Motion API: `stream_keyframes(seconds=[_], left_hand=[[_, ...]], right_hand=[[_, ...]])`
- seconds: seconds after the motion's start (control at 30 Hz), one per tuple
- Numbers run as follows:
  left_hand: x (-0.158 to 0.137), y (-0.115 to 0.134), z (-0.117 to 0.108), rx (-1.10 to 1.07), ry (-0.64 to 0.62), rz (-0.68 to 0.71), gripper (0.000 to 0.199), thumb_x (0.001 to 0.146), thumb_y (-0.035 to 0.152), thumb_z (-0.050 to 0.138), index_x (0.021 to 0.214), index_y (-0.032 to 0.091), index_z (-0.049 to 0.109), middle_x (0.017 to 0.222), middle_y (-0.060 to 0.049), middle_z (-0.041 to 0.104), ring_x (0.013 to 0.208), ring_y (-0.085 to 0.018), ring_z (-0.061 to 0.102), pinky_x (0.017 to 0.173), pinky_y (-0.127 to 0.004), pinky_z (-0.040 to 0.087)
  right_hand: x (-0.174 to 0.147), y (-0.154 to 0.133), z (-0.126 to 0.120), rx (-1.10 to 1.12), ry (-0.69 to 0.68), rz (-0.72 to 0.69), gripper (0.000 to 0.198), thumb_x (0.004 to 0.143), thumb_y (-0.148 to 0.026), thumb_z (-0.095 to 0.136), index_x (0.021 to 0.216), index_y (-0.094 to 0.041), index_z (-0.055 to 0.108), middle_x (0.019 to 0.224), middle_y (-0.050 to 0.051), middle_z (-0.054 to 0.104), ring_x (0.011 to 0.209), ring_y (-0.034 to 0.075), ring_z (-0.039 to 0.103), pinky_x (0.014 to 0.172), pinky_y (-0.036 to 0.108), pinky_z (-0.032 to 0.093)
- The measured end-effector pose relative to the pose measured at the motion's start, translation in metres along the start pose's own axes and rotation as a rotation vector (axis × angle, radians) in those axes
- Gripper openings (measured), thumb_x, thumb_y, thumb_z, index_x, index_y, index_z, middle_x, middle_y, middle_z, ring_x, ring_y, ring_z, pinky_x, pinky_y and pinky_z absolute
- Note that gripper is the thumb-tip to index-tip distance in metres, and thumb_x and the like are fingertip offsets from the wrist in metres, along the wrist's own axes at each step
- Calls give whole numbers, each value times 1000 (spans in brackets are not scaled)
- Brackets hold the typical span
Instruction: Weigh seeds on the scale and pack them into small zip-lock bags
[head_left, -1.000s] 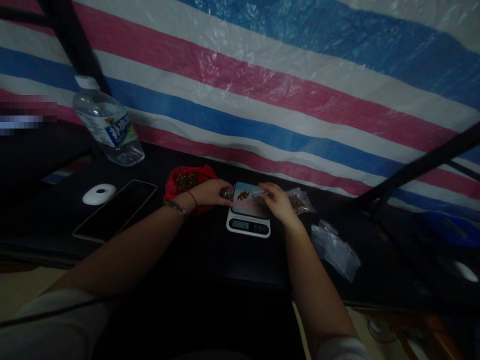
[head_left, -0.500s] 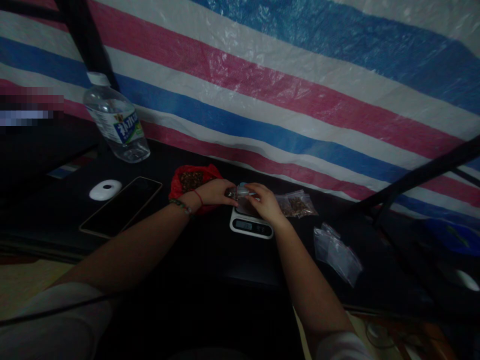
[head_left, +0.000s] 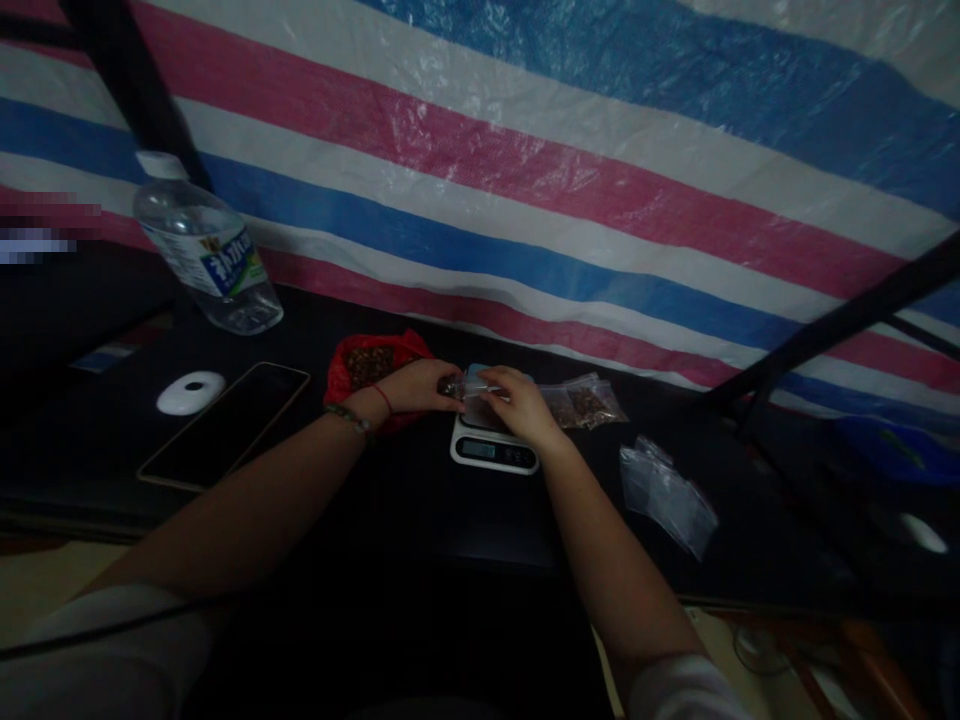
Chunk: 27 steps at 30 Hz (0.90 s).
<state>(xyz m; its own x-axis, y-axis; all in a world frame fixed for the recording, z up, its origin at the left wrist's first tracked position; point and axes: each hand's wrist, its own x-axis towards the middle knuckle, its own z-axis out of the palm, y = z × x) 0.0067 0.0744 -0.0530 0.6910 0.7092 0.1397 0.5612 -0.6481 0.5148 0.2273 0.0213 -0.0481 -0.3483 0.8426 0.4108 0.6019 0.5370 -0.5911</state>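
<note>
A small white digital scale sits on the dark table. Over its platform my left hand and my right hand meet, both pinching a small clear plastic bag. The hands hide most of the bag and the platform. A red bag holding brown pieces lies just left of my left hand. A filled clear bag of brown pieces lies right of my right hand.
A water bottle stands at the back left. A phone and a small white oval device lie on the left. Several empty clear bags lie on the right. A striped tarp hangs behind the table.
My right hand has moved left over the scale platform, covering the brown pieces that showed there a second ago. The left hand stayed at the scale's left edge.
</note>
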Motion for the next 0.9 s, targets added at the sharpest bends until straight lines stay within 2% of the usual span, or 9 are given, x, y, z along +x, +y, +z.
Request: stream_keyframes(seconds=[0.1, 0.27, 0.53, 0.7, 0.8, 0.9], left_hand=[[0, 2, -1, 13, 2, -5, 55, 68, 60, 65, 100, 15, 64, 90, -7, 67, 78, -21, 62, 66, -27, 43], [0, 3, -1, -84, -18, -4, 58, 67, 58, 67, 106, 16, 63, 95, -7, 68, 81, -21, 63, 70, -28, 45], [-1, 4, -2, -88, -8, -35, 58, 67, 60, 67, 106, 17, 63, 97, -7, 68, 85, -23, 63, 75, -31, 47], [-1, 5, -5, -125, 7, -52, 54, 71, 58, 65, 107, 18, 62, 97, -6, 68, 85, -22, 63, 76, -31, 48], [-2, 5, -6, -118, 32, -78, 53, 70, 56, 65, 107, 18, 62, 96, -6, 68, 84, -22, 63, 75, -32, 49], [-2, 3, -6, -119, 55, -86, 53, 70, 54, 67, 107, 18, 61, 96, -6, 68, 84, -22, 63, 75, -33, 49]], right_hand=[[2, -3, 2, 32, 24, -6, 33, 81, -13, 57, 111, -22, 65, 112, 8, 64, 104, 20, 60, 88, 35, 52], [-3, 6, -11, 82, 197, 42, 35, 79, -16, 60, 114, -22, 62, 112, 9, 61, 93, 20, 62, 81, 36, 55], [-15, 15, -28, 28, 230, 57, 41, 73, -13, 61, 114, -21, 62, 108, 8, 56, 95, 20, 58, 78, 34, 55], [-18, 27, -35, -20, 236, 114, 37, 67, -11, 62, 103, -18, 65, 97, 6, 58, 89, 19, 58, 77, 33, 53], [-19, 37, -36, 35, 317, 173, 37, 66, -14, 64, 103, -18, 62, 99, 6, 60, 86, 18, 60, 76, 33, 53], [-20, 43, -34, 167, 323, 207, 45, 69, -17, 64, 114, -21, 56, 99, 4, 62, 81, 16, 61, 72, 31, 53]])
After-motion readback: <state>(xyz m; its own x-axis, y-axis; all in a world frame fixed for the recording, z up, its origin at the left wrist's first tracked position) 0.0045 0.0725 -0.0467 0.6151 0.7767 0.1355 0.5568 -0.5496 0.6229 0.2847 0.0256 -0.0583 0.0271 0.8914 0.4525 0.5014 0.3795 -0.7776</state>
